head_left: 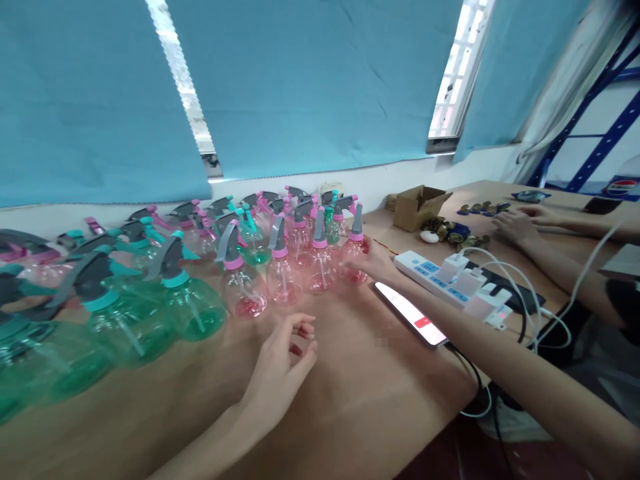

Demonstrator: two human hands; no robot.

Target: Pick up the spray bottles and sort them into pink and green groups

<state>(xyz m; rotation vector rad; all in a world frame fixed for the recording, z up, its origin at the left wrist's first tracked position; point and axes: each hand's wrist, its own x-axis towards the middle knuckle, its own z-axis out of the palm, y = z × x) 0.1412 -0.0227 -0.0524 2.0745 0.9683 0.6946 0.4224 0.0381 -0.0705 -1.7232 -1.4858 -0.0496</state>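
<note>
My right hand (376, 263) is wrapped round the body of a pink spray bottle (354, 272), which stands upright at the right end of the front row. Three more pink bottles stand beside it, among them one with a grey trigger (321, 267). Over the bare table (345, 393) in front of them is my left hand (287, 350), fingers loosely curled and apart, with nothing in it. To its left stand several green spray bottles (194, 310) with grey and teal heads. Behind these, more pink and green bottles crowd together, partly hidden.
A lit phone (407, 313) lies below my right forearm, near a white power strip (425, 273) with chargers and cables. Farther back are an open cardboard box (417, 208) and a pile of brass-coloured pieces (450, 232). Another person's hands (517, 227) rest at the right.
</note>
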